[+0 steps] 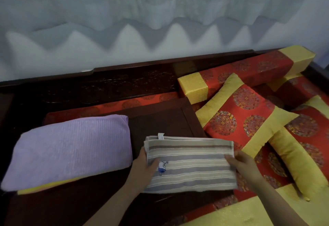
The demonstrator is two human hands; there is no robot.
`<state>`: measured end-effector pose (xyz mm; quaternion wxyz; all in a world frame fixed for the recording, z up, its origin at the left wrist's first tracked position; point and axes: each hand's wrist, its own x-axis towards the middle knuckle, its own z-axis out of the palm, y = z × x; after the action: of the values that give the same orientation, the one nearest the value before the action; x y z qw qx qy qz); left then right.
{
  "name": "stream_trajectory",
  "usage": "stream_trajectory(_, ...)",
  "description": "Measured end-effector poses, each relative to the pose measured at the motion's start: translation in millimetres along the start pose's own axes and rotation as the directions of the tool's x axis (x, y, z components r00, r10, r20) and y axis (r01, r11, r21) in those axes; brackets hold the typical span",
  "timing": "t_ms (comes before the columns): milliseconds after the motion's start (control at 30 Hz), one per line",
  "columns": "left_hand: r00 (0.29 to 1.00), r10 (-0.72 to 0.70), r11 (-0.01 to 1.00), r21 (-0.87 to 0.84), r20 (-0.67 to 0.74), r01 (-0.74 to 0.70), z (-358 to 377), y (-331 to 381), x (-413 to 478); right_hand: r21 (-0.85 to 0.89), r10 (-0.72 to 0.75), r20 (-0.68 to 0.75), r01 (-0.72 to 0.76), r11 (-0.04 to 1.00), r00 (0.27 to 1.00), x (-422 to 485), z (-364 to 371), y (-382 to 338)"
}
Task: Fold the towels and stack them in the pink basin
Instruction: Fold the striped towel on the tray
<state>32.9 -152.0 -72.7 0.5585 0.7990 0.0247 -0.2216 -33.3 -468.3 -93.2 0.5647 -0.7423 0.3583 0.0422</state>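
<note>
A folded striped towel [191, 163], beige and grey with a small blue figure and a white tag, lies flat at the centre on a dark wooden table [160, 118]. My left hand [145, 163] grips its left edge, thumb on top. My right hand [240, 163] holds its right edge, fingers over the cloth. To the left, a folded purple towel [71, 149] rests on top of a stack, with a yellow towel's edge [51, 185] showing under it. No pink basin is in view.
Red and gold cushions [245, 117] and a long bolster [240, 72] crowd the right side on a red seat pad. A dark carved wooden backrest [106, 83] runs along the back, with pale curtains [160, 11] above it.
</note>
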Motion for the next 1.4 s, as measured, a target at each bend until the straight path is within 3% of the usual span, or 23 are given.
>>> stream_trajectory(133, 0.966, 0.201, 0.98, 0.038, -0.163, -0.198, -75, 36, -31, -0.021, -0.26, 0.085, 0.263, 0.965, 0.962, -34, 33, -79)
stream_trajectory(300, 0.937, 0.092, 0.986, -0.101, -0.336, -0.133, -216, 54, -63, 0.07, -0.362, 0.295, 0.357, 0.931, 0.884, -58, 119, -165)
stream_trajectory(367, 0.952, -0.008, 0.97, -0.235, -0.306, -0.067, -266, 44, -71, 0.097, -0.346, 0.364, 0.335, 0.937, 0.865, -63, 168, -184)
stream_trajectory(500, 0.937, -0.155, 0.94, -0.339, -0.314, 0.042, -324, -7, -52, 0.105, -0.273, 0.423, 0.252, 0.962, 0.864, -60, 252, -191)
stream_trajectory(700, 0.881, -0.333, 0.899, -0.396, -0.336, 0.189, -346, -80, -16, -0.009, -0.169, 0.371, 0.185, 0.983, 0.913, -45, 322, -163)
stream_trajectory(833, 0.865, -0.344, 0.898, -0.397, -0.365, 0.19, -339, -94, -7, -0.085, -0.119, 0.28, 0.148, 0.985, 0.953, -38, 329, -143)
stream_trajectory(1000, 0.887, -0.221, 0.958, -0.261, -0.404, 0.12, -337, -93, 0, -0.072, -0.199, 0.155, 0.212, 0.975, 0.968, -45, 322, -143)
stream_trajectory(1100, 0.892, -0.229, 0.969, -0.181, -0.389, 0.17, -334, -98, 1, -0.173, -0.207, 0.16, 0.233, 0.957, 0.965, -46, 321, -133)
stream_trajectory(1167, 0.875, -0.217, 0.974, -0.036, -0.433, 0.223, -335, -94, -3, -0.271, -0.227, 0.183, 0.271, 0.924, 0.957, -45, 314, -132)
stream_trajectory(1267, 0.845, 0.054, 0.925, 0.346, -0.532, 0.159, -340, -76, -11, -0.408, -0.366, 0.212, 0.423, 0.809, 0.906, -47, 289, -141)
stream_trajectory(1333, 0.848, 0.189, 0.9, 0.432, -0.495, 0.051, -325, -46, -19, -0.463, -0.466, 0.182, 0.493, 0.736, 0.866, -57, 251, -147)
stream_trajectory(1400, 0.84, 0.303, 0.889, 0.452, -0.45, -0.078, -296, -12, -27, -0.453, -0.516, 0.128, 0.512, 0.73, 0.847, -70, 200, -149)
